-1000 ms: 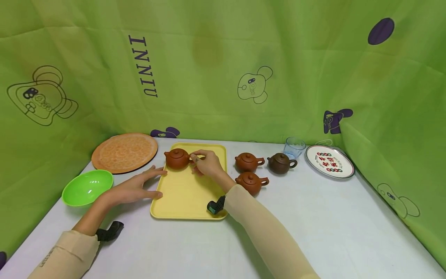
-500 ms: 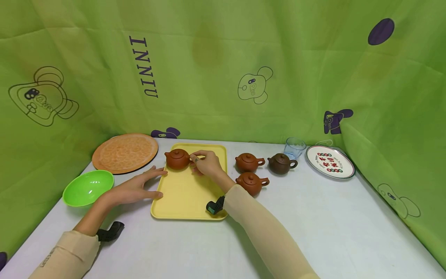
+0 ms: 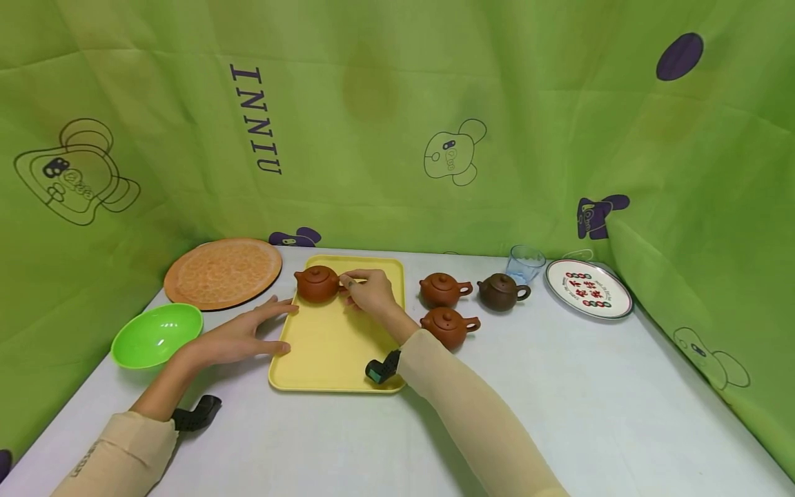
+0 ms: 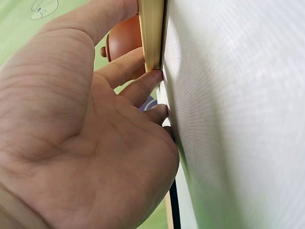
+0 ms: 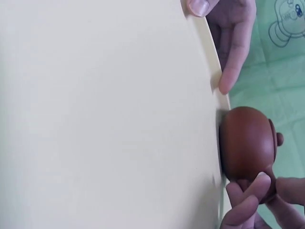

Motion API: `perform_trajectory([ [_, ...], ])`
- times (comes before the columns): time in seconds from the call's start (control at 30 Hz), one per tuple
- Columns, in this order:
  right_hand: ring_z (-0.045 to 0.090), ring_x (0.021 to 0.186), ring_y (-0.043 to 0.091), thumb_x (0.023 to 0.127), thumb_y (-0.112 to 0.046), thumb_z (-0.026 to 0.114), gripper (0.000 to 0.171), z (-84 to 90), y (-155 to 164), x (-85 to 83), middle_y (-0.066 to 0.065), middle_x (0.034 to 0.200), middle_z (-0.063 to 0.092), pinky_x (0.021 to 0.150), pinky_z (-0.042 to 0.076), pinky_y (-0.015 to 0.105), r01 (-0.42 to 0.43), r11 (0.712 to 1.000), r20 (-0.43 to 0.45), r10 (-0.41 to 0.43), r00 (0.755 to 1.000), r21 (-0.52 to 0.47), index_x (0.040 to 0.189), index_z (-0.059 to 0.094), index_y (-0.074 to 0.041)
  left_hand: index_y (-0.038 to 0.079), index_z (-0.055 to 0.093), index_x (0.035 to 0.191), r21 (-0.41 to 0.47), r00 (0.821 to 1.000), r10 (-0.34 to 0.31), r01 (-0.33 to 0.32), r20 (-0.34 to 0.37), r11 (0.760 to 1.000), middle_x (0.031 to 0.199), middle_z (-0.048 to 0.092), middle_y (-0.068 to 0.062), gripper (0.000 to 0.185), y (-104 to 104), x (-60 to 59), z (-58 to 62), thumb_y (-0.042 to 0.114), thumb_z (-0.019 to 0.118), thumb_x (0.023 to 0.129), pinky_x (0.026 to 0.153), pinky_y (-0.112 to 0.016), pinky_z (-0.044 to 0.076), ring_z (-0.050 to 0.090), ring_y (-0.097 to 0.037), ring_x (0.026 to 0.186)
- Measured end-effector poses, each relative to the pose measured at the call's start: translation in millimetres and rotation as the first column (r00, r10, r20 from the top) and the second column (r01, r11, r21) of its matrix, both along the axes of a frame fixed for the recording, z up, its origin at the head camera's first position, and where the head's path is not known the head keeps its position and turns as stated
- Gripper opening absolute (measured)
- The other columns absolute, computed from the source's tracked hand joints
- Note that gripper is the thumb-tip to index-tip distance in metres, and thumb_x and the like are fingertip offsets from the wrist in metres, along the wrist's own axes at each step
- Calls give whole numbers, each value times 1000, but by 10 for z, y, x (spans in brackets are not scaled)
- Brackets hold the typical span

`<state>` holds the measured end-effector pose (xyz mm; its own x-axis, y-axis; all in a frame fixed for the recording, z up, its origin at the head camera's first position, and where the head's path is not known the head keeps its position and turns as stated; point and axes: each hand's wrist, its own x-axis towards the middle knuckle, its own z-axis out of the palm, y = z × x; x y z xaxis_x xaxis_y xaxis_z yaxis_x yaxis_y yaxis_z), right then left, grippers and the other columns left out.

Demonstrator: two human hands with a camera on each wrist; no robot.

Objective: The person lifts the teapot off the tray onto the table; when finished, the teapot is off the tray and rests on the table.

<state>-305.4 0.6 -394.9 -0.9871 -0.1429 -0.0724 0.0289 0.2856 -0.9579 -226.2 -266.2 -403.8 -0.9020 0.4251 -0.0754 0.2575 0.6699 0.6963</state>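
the reddish clay teapot (image 3: 317, 284) stood upright at the far left corner of the yellow tray (image 3: 335, 352), its spout toward the left rim and its handle toward the right hand (image 3: 370, 293); it looked small, stiff and breakable, with a smooth rounded body that would likely slip under a loose grip and a lid that could probably shift if tipped, so the handle seemed the surest place to take it; the right hand's fingers (image 5: 248, 196) were curled together and pinched on that handle, thumb above and fingertips under, the wrist low over the tray and the sleeved forearm crossing its near right corner; the left hand (image 3: 239, 337) lay flat on the surface at the tray's left edge, fingers (image 4: 143, 83) straight and spread, the thumb against the near part of the rim and a fingertip touching it farther up; three more teapots (image 3: 442, 289) stood just right of the tray, one of them darker (image 3: 500, 291); a clear cup (image 3: 524, 262) and a printed plate (image 3: 589, 288) sat beyond; an orange plate (image 3: 222, 272) and a green bowl (image 3: 156, 334) lay to the left.
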Motion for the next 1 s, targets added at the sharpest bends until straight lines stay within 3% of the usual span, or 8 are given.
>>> perform_trajectory([
  [0.23, 76, 69, 21, 105, -27, 68, 27, -4, 30, -17, 16, 104, 83, 56, 55, 24, 35, 999, -11, -35, 999, -4, 125, 79, -12, 11, 48, 158, -7, 1000, 0, 0, -5, 1000, 175, 29, -21, 79, -4, 1, -6, 42, 81, 92, 125, -77, 14, 6, -53, 164],
  [0.47, 78, 82, 31, 106, -26, 67, 29, 47, 99, -5, 18, 108, 82, 59, 56, 26, 4, 1000, -24, -4, 1000, -26, 127, 78, -10, 12, 48, 158, -14, 1000, -3, 3, -5, 1000, 175, 27, -22, 79, -13, 8, -11, 42, 81, 93, 125, -77, 14, 7, -53, 163],
  [0.77, 65, 62, 12, 106, -25, 67, 29, 159, 157, 48, 20, 110, 81, 57, 52, 21, -34, 996, -11, 33, 999, -81, 127, 77, -9, 13, 48, 158, -14, 1000, 0, 0, -9, 1000, 175, 27, -22, 79, -15, -3, -6, 42, 81, 92, 125, -78, 15, 8, -53, 163],
  [1.0, 65, 60, 10, 106, -27, 66, 33, 278, 228, 155, 22, 113, 80, 55, 54, 21, -67, 995, 12, 68, 998, -80, 132, 75, -10, 13, 48, 158, -9, 1000, -1, 1, -4, 1000, 175, 28, -20, 79, -9, -7, -8, 42, 81, 92, 125, -78, 14, 7, -53, 164],
])
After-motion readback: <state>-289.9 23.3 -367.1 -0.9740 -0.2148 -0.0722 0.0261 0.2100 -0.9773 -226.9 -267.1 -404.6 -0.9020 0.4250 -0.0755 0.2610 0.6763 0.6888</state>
